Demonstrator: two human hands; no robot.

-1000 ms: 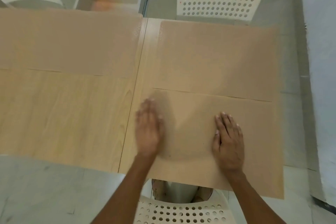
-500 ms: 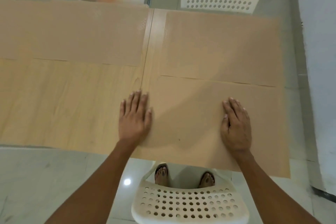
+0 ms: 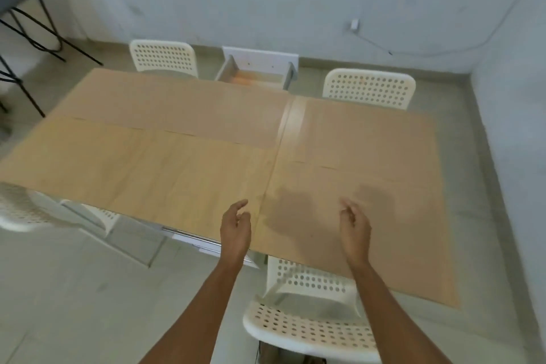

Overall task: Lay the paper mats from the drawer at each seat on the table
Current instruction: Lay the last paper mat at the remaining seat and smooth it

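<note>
**Mats down at three seats, both hands empty**

Paper mats cover most of the wooden table (image 3: 189, 180): three can be counted. The near-right mat (image 3: 384, 230) sits at five o'clock on the tabletop, long axis running left to right along the near edge, its right corner overhanging. Beyond it at one o'clock lies the far-right mat (image 3: 369, 136), and the far-left mat (image 3: 165, 106) stretches across at eleven o'clock, both lying the same way. Left hand (image 3: 235, 228) and right hand (image 3: 354, 228) hover above the near edge, fingers loosely curled, holding nothing. Four white perforated chairs ring the table. One open drawer (image 3: 257, 74) stands at twelve o'clock.
</note>
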